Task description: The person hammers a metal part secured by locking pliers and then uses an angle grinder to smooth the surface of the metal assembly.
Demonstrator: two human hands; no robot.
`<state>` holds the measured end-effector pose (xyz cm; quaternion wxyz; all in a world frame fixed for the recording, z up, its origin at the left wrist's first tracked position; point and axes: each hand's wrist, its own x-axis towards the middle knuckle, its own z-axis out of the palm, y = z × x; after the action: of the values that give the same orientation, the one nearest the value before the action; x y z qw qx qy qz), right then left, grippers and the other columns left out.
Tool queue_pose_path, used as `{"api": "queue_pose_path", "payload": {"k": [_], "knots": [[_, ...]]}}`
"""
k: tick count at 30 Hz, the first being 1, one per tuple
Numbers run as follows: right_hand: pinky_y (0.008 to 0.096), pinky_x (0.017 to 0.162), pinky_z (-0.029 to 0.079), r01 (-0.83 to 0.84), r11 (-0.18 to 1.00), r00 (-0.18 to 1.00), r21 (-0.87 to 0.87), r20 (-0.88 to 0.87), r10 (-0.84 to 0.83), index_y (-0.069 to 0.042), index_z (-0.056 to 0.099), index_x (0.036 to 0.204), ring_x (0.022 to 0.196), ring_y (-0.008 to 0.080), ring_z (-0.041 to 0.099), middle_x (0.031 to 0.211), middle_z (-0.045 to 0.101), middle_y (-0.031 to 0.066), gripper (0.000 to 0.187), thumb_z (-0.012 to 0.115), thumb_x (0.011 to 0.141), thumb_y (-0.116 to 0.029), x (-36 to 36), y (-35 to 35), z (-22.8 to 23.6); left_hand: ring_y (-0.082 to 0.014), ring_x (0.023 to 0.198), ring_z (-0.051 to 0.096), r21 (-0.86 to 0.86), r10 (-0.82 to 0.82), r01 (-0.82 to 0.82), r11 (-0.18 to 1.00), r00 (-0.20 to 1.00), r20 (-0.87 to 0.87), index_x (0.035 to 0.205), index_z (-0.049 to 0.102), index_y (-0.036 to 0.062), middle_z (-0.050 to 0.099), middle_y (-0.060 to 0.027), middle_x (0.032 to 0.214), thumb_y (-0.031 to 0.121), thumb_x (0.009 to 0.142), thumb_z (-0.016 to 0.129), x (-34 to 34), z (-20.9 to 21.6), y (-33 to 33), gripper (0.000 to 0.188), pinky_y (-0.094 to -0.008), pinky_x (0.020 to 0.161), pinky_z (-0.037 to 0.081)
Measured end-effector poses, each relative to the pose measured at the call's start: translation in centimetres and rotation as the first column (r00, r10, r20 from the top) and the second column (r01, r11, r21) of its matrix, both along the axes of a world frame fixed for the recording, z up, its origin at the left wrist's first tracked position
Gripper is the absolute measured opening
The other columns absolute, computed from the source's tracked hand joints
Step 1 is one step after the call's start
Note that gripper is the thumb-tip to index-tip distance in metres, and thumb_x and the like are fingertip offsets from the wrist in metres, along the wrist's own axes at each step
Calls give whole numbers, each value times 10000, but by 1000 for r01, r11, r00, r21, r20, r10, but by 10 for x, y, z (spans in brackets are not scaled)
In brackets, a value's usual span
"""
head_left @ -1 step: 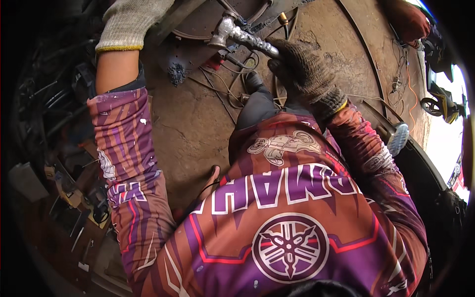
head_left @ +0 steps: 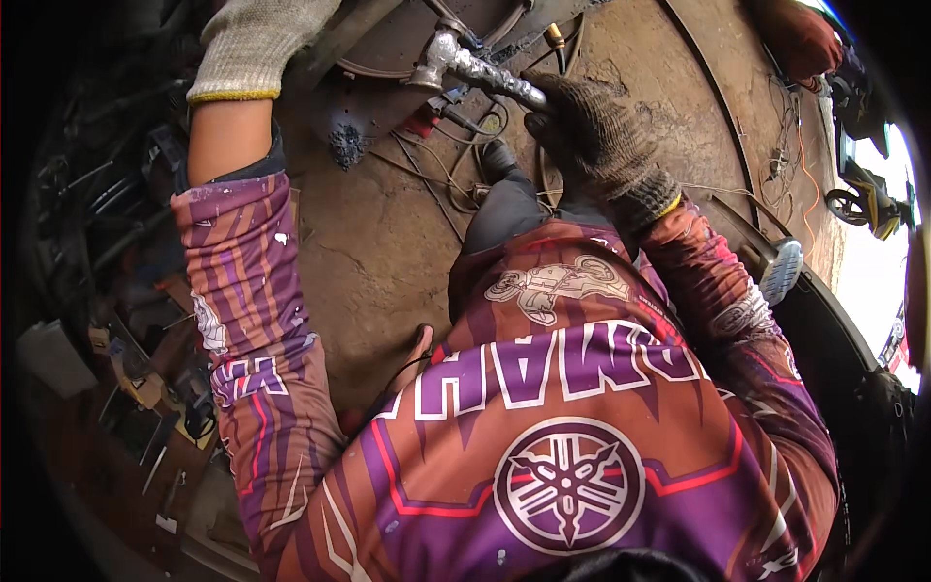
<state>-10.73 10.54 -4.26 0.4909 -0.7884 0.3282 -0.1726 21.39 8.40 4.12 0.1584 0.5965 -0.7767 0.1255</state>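
Observation:
In my right hand (head_left: 596, 136), gloved in dark, dirty knit, is the handle of a silvery metal hammer (head_left: 475, 73). Its lumpy T-shaped head points left, over a dark metal plate (head_left: 383, 102). My left hand (head_left: 262, 44) wears a pale knit glove with a yellow cuff and is up at the top left edge. The picture cuts off its fingers, so their grip cannot be seen. A long metal bar (head_left: 354, 34) lies just to the right of that hand.
Cables (head_left: 427, 165) trail over the brown floor (head_left: 354, 252). A dark burnt-looking lump (head_left: 346, 144) hangs at the plate's near edge. Metal parts and tools (head_left: 145, 378) crowd the left side. At the far right are another person's sleeve (head_left: 800, 44) and a yellow-black wheeled machine (head_left: 873, 204).

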Motion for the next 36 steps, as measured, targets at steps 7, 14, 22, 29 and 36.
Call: {"api": "queue_pose_path", "payload": {"k": [7,14,22,29,36], "knots": [[438,808,563,-49,989,997,-143,-63,40,-84,600,1319,954,360,704,1022,709,195,430,691,945,-274,0,10,6,-337,1197,589,-107,-57,68,992,993,102,1132,664,37,656,-129,1118,233,959,621,0,-2,2,265,-440,1002,505],[450,743,558,37,998,999,-46,0,-37,-87,612,1299,877,358,703,983,713,178,401,683,945,-262,8,4,0,-354,1171,610,-72,58,-60,996,998,-34,1112,684,50,665,-165,1153,243,873,731,-10,2,-1,311,-441,983,530],[463,755,573,-167,967,985,-192,-71,156,-110,609,1281,872,350,707,990,702,156,387,670,942,-288,3,18,10,-363,1145,625,-61,103,-110,992,989,-101,1093,697,53,665,-192,1156,219,842,753,-16,5,2,306,-441,963,543],[489,765,569,-43,983,999,-178,-15,41,-82,609,1254,867,374,699,954,703,163,389,665,949,-316,10,23,15,-356,1153,623,-56,106,-113,992,988,-109,1098,689,65,646,-180,1205,210,833,779,-21,2,0,315,-441,966,544],[465,806,564,26,992,991,-126,-129,-42,-90,627,1261,964,367,689,1008,694,170,387,652,959,-330,13,8,20,-354,1151,625,-88,44,-53,995,993,-105,1085,692,65,667,-179,1153,159,833,753,-16,-2,-1,275,-435,955,554]]}}
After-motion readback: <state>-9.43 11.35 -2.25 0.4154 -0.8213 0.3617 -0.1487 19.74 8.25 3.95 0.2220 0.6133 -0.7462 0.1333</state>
